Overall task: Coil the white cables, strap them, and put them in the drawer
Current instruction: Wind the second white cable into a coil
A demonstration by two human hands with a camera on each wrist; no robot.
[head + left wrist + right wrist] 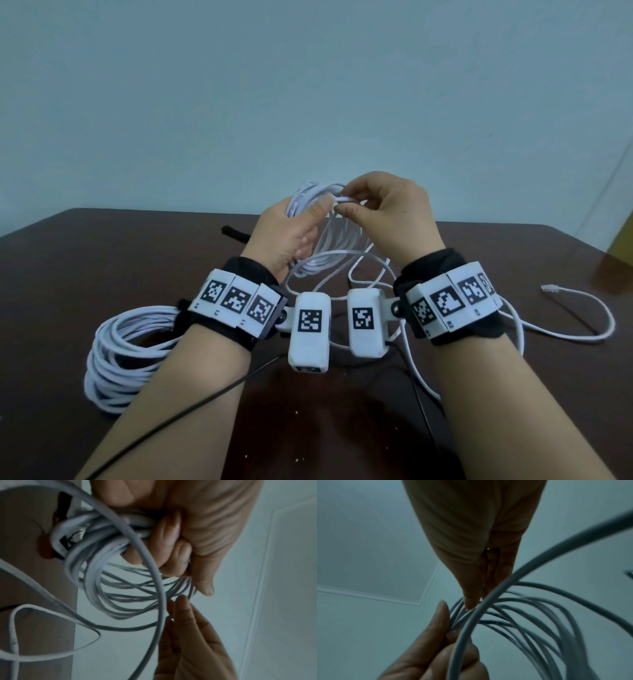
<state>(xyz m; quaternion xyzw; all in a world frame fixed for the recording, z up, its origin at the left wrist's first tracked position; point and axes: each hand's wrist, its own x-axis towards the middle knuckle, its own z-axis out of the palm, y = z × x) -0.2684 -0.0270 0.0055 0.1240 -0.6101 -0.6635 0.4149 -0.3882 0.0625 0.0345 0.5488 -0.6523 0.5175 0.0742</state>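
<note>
the left hand (291,236) holds a half-wound coil (325,240) of white cable above the dark surface (102,253), its fingers (168,534) clenched round the bunched loops. the right hand (383,212) meets it at the top of the coil, its fingers (471,599) pinching a single strand and laying it against the bundle. in the right wrist view that strand sweeps across in front of the fanned loops.

the coil in hand is not finished: a loose tail (513,329) runs down from it, snakes over the surface to the right and ends at a clear plug (549,288) lying well apart from the hands. so several more turns look needed before this cable is gathered.

a second coil (120,356) lies on the surface at the left, beside the left forearm, fully wound. a dark band seems to cross it near the wrist cuff, but whether that is a strap i cannot tell. a black strip (236,233) lies on the surface beyond the left hand, likely a strap waiting to be used.

no drawer shows in any view. by my judgement, the work is around midway: one cable wound, one partly wound, with strapping of this one and stowing of both left to do.
</note>
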